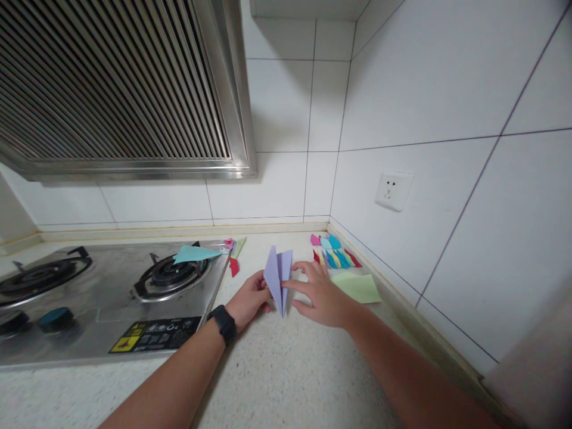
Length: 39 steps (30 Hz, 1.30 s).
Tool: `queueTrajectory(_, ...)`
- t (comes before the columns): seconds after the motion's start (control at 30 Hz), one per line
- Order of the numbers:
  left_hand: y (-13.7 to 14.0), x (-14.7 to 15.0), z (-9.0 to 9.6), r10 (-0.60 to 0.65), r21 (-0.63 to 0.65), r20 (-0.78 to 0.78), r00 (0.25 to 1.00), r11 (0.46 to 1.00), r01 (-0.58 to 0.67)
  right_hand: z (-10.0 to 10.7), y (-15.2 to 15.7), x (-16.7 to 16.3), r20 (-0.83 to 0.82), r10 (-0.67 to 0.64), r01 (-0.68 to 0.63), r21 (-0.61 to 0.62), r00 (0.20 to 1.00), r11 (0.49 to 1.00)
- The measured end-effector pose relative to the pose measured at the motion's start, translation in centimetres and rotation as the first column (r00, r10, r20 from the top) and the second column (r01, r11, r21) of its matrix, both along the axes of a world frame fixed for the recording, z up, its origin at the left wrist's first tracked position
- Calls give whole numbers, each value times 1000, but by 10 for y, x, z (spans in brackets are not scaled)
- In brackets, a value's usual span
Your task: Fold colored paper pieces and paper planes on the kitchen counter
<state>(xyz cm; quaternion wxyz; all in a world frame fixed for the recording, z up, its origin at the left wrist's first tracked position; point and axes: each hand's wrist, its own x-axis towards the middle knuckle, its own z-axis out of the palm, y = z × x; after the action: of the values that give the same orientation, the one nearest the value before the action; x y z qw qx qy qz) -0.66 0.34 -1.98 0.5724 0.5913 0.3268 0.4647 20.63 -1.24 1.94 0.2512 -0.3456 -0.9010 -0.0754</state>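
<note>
A purple folded paper plane [273,275] is held upright above the counter, its pointed end toward me and its wings partly spread. My left hand [251,299], with a black watch on the wrist, grips the plane from its left side, and some of its fingers are hidden behind the paper. On the other side, my right hand [316,293] has its fingers apart. Its index fingertip touches the plane near the middle fold, while the thumb stands off the paper.
At left is a gas stove [107,322] with a light-blue paper plane [196,254] lying over its burner. Small folded papers [335,255] in several colours lie by the right wall, near a light-green sheet [357,287]. A red folded piece [234,266] lies beside the stove. A range hood [241,119] hangs above.
</note>
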Motion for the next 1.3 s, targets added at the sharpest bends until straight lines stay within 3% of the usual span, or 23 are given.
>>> queueTrajectory(0.3, -3, 1, 2, 34, -35, 49, 998, 999, -32, -1, -1, -3, -25, 15, -16, -46, 1000, 999)
queueTrajectory(0.87, -1, 3, 3, 67, -53, 263, 962, 997, -55, -9, 1, -6, -96, 105, -128, -271, 990, 954)
queueTrajectory(1.3, -6, 8, 12, 16, -61, 334, 942, 998, 5, -12, 7, -15, -156, 45, -74, -184, 987, 980)
